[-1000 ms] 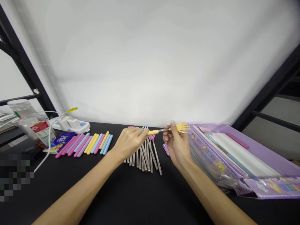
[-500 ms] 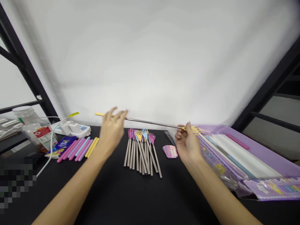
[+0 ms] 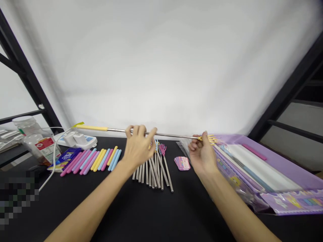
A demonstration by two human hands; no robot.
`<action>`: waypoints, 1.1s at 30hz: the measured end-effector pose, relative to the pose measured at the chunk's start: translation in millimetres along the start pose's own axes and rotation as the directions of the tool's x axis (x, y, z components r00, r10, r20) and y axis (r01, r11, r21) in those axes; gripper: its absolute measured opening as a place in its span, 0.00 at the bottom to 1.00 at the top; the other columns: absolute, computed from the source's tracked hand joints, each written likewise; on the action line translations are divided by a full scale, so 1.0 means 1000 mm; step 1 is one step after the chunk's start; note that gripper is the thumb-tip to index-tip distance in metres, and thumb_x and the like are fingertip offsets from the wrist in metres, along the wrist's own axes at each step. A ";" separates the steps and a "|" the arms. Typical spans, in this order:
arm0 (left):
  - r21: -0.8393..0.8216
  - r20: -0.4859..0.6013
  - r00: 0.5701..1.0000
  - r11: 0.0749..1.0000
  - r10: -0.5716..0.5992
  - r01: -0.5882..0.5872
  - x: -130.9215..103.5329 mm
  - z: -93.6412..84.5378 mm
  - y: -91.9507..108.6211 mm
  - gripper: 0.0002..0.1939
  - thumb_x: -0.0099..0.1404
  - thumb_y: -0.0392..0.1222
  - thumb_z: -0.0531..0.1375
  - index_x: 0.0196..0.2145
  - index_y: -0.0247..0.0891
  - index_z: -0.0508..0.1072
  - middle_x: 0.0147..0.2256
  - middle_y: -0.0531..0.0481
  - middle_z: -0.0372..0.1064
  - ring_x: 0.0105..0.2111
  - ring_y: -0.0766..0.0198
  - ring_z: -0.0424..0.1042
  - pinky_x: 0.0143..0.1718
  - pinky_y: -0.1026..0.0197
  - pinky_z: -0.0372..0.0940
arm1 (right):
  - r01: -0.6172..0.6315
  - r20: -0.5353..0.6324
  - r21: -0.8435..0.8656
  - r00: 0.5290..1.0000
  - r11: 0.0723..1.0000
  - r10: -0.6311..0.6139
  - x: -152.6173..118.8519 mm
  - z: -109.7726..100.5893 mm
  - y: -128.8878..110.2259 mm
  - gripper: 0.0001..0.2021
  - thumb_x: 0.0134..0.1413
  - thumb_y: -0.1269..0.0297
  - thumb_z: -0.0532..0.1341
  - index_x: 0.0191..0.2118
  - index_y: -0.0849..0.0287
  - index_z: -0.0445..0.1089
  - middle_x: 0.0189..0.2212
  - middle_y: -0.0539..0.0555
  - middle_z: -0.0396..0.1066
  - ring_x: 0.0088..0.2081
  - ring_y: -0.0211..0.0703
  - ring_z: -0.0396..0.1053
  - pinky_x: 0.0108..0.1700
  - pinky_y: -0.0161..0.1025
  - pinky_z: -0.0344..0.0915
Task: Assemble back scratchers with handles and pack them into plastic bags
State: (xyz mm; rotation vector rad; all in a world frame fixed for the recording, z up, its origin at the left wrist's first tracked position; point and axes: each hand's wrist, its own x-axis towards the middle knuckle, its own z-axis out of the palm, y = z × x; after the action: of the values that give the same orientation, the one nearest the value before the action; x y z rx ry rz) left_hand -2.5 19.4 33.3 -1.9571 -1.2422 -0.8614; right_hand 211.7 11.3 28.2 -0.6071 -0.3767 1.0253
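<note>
Background: plain white wall (image 3: 161, 67) at the far side, black metal frame bars (image 3: 32, 80) at left and also at right.
Surface: black tabletop (image 3: 151, 215), wide and dark.
Long scratcher: slim silver metal rod with a smooth yellow handle and a yellow claw-shaped head (image 3: 116, 130), held almost level above the far part of the tabletop; its handle points left, its head points right.
Right hand (image 3: 203, 153): thumb and fingers are clamped on the long scratcher, just at the base of its claw-shaped head.
Left hand (image 3: 137, 144): fingers are bent over the middle of the metal rod, thumb apart from them; how firmly they grip, I cannot tell.
Middle: silver rods with small claw heads (image 3: 155, 171) lie side by side, partly crossing, heads at the far end; the left hand hides some heads.
Beside the rods, right: small fan of pink and purple cards (image 3: 182, 163).
Left: row of smooth pink, purple, blue and yellow sticks (image 3: 91, 161), and next to it a shiny blue packet (image 3: 68, 156).
Far left: white power strip with plugs (image 3: 88, 143), white cable (image 3: 54, 154), clear jar with red label (image 3: 37, 141).
Right side: lilac tray (image 3: 285, 164), with a pink flat strip (image 3: 254, 152) inside.
</note>
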 end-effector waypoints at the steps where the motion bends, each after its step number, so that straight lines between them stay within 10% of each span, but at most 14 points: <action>1: -0.019 0.017 1.000 1.000 0.014 -0.014 -0.001 0.000 0.006 0.16 0.65 0.41 0.54 0.51 0.44 0.69 0.36 0.45 0.63 0.40 0.52 0.61 0.50 0.46 0.50 | -0.009 0.013 0.003 1.000 1.000 0.009 0.000 -0.001 0.001 0.14 0.59 0.58 0.62 0.27 0.62 0.66 0.23 0.46 0.66 0.19 0.26 0.57 0.19 0.25 0.55; 10: 0.078 -0.033 0.983 0.980 -0.180 0.183 -0.005 0.001 -0.051 0.16 0.64 0.42 0.54 0.48 0.38 0.69 0.36 0.42 0.62 0.40 0.48 0.59 0.47 0.46 0.51 | 0.094 -0.128 0.004 0.987 0.996 -0.093 0.038 -0.021 -0.044 0.22 0.67 0.53 0.52 0.25 0.62 0.63 0.16 0.42 0.54 0.15 0.26 0.50 0.16 0.26 0.50; 19: -0.185 0.089 0.991 0.979 0.097 -0.080 -0.008 -0.008 0.030 0.22 0.63 0.38 0.54 0.56 0.40 0.64 0.41 0.43 0.64 0.42 0.53 0.61 0.48 0.48 0.52 | -0.006 0.213 -0.096 0.977 0.995 0.026 -0.023 0.008 0.020 0.17 0.48 0.51 0.68 0.28 0.63 0.71 0.22 0.48 0.68 0.20 0.29 0.59 0.20 0.28 0.57; 27: 0.071 0.080 0.990 0.992 -0.112 0.107 -0.012 -0.001 -0.023 0.10 0.65 0.37 0.52 0.43 0.39 0.69 0.36 0.43 0.66 0.40 0.50 0.62 0.46 0.45 0.51 | 0.087 -0.041 -0.030 0.995 0.996 -0.088 0.022 -0.016 -0.020 0.19 0.61 0.52 0.59 0.25 0.62 0.66 0.21 0.46 0.65 0.18 0.27 0.55 0.18 0.27 0.53; 33: 0.006 0.085 0.992 0.996 -0.090 0.090 -0.009 -0.006 -0.003 0.08 0.61 0.38 0.54 0.39 0.38 0.68 0.35 0.43 0.62 0.40 0.50 0.60 0.46 0.45 0.52 | 0.132 0.045 -0.055 0.991 0.990 -0.130 0.001 -0.005 -0.001 0.19 0.56 0.50 0.63 0.25 0.62 0.68 0.22 0.48 0.66 0.20 0.29 0.58 0.20 0.29 0.55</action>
State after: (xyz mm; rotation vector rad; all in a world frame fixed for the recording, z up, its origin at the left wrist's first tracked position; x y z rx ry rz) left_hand -9.6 10.9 30.3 -1.9669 -1.3889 -0.8280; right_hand 215.4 10.1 24.8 -0.6059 -0.4784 0.9048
